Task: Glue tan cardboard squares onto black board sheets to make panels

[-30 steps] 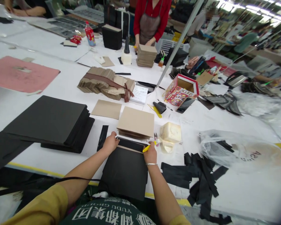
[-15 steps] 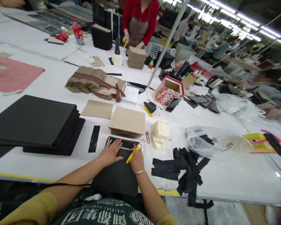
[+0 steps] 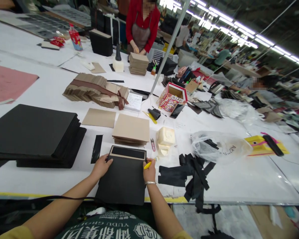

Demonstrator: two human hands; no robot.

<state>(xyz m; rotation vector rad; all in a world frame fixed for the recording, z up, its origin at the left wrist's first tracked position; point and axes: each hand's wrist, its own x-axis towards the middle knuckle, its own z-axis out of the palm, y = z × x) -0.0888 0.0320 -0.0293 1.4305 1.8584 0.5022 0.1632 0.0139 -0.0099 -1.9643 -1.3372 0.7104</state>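
Note:
A black sheet (image 3: 122, 184) lies in front of me at the table's edge, with a black strip (image 3: 128, 152) framed by a beige border at its far end. My left hand (image 3: 101, 167) grips the sheet's left edge, thumb on top. At the right edge, my right hand (image 3: 149, 171) holds a yellow-handled brush (image 3: 147, 165) and also touches the sheet. Just beyond it sits a stack of beige boards (image 3: 131, 127). Pink-handled thread snips (image 3: 152, 145) and a cream-coloured block-like container (image 3: 165, 136) stand to the right of that stack.
A tall stack of black sheets (image 3: 35, 129) fills the left side. Loose black strips (image 3: 195, 179) hang over the front edge at right, near a clear plastic bag (image 3: 214, 146). Farther back are tied cardboard pieces (image 3: 89, 91), a red box (image 3: 173, 98) and a co-worker in red (image 3: 142, 28).
My left hand has slid off the strip to the sheet's left edge. My right hand has moved to the right edge, brush still held. The whole view has shifted slightly.

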